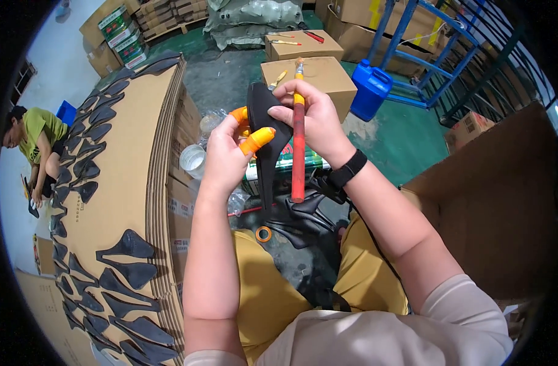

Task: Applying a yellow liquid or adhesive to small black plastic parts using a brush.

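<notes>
A black bicycle saddle is held up on edge in front of me, its narrow end pointing down. My left hand grips its left side, with orange covers on the thumb and at least one finger. My right hand pinches its right edge between thumb and fingers. That same hand also carries a brush with a red and yellow handle, metal-collared end up, alongside the saddle. Several more black saddles lie on the floor below my hands.
At left, a tall stack of cardboard sheets bears rows of black saddles. Another person crouches beyond it. Cardboard boxes, a blue jerrycan and a blue metal frame stand ahead. An open carton is at right; a tape roll lies below.
</notes>
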Demonstrator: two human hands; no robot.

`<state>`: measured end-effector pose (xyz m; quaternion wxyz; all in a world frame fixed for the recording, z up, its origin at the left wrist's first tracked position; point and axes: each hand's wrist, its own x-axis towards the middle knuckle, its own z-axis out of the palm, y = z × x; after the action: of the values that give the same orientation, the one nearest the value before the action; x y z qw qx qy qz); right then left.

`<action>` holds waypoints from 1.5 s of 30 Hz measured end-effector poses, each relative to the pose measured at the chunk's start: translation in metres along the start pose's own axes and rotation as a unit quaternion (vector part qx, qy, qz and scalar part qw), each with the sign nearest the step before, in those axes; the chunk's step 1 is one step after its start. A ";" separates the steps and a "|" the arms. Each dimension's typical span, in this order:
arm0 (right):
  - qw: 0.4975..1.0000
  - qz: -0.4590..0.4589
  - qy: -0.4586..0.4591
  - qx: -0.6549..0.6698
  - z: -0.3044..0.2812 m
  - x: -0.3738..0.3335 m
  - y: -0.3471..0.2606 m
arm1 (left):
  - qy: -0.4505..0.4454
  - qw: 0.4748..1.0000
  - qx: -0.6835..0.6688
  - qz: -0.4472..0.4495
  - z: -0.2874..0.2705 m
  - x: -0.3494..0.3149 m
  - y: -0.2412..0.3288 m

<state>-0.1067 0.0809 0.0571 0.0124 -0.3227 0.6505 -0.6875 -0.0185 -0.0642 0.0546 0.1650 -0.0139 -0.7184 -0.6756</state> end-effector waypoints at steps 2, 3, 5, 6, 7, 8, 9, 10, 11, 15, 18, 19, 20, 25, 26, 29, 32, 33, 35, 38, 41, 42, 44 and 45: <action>0.999 -0.046 -0.007 -0.005 0.006 0.001 -0.003 | 0.007 1.000 -0.010 0.023 -0.005 0.000 -0.003; 0.999 -0.048 -0.006 -0.008 0.007 0.001 -0.007 | 0.011 1.000 -0.008 0.027 -0.005 0.000 0.002; 0.998 -0.048 -0.004 -0.040 0.007 0.002 -0.016 | 0.014 0.999 -0.011 0.026 -0.005 0.001 0.008; 0.998 -0.048 -0.003 -0.043 0.008 0.002 -0.020 | 0.020 1.000 -0.011 0.020 -0.006 0.002 0.009; 0.999 -0.015 -0.019 -0.039 0.008 0.003 -0.024 | 0.018 0.999 -0.014 0.022 -0.007 0.003 0.010; 0.999 0.019 -0.034 -0.036 0.008 0.004 -0.027 | 0.031 0.999 -0.011 0.023 -0.008 0.005 0.011; 0.999 0.019 -0.032 -0.038 0.008 0.005 -0.028 | 0.043 0.999 -0.008 0.022 -0.010 0.006 0.012; 0.999 0.008 -0.037 -0.020 0.007 0.007 -0.027 | 0.041 0.999 -0.009 0.023 -0.013 0.007 0.013; 0.999 -0.002 -0.043 -0.001 0.007 0.010 -0.025 | 0.050 0.998 -0.032 0.035 -0.018 0.009 0.016; 0.999 -0.033 0.040 0.003 -0.016 0.023 -0.015 | 0.104 0.990 0.040 0.081 -0.057 0.035 0.004; 0.983 0.119 0.058 0.124 -0.034 0.034 0.013 | 0.128 0.983 0.132 0.021 -0.077 0.045 -0.016; 0.986 0.130 0.047 0.097 -0.038 0.036 0.027 | 0.124 0.981 0.152 -0.001 -0.077 0.045 -0.026; 0.987 0.142 0.036 0.070 -0.040 0.036 0.042 | 0.120 0.978 0.172 -0.023 -0.078 0.044 -0.035; 0.986 0.166 -0.009 -0.010 -0.019 0.061 0.087 | 0.089 0.964 0.239 -0.080 -0.080 0.052 -0.053; 0.983 0.173 -0.038 -0.042 -0.017 0.063 0.094 | 0.080 0.960 0.256 -0.078 -0.081 0.053 -0.058; 0.978 0.076 -0.091 -0.175 -0.003 0.066 0.130 | 0.061 0.960 0.260 -0.083 -0.087 0.059 -0.070; 0.967 0.066 -0.130 -0.210 0.005 0.068 0.142 | 0.060 0.959 0.252 -0.114 -0.089 0.062 -0.072; 0.969 0.042 -0.129 -0.205 0.007 0.067 0.148 | 0.053 0.959 0.253 -0.114 -0.088 0.064 -0.075; 0.962 0.066 -0.150 -0.220 0.006 0.064 0.159 | 0.044 0.959 0.255 -0.114 -0.085 0.067 -0.078; 0.952 0.094 -0.175 -0.232 0.011 0.064 0.155 | 0.050 0.960 0.250 -0.114 -0.084 0.068 -0.083; 0.967 0.045 -0.141 -0.206 0.006 0.064 0.156 | 0.055 0.963 0.247 -0.096 -0.080 0.069 -0.085; 0.960 0.064 -0.150 -0.227 0.005 0.063 0.158 | 0.060 0.961 0.250 -0.099 -0.078 0.070 -0.084; 0.952 0.083 -0.156 -0.248 0.000 0.062 0.161 | 0.064 0.960 0.254 -0.100 -0.073 0.072 -0.082; 0.958 0.084 -0.152 -0.229 0.000 0.062 0.154 | 0.061 0.961 0.241 -0.120 -0.072 0.071 -0.081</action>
<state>-0.2178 0.0303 -0.0558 0.0940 -0.3618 0.8058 -0.4593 -0.0898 -0.1555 -0.0035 0.1246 0.1534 -0.8450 -0.4969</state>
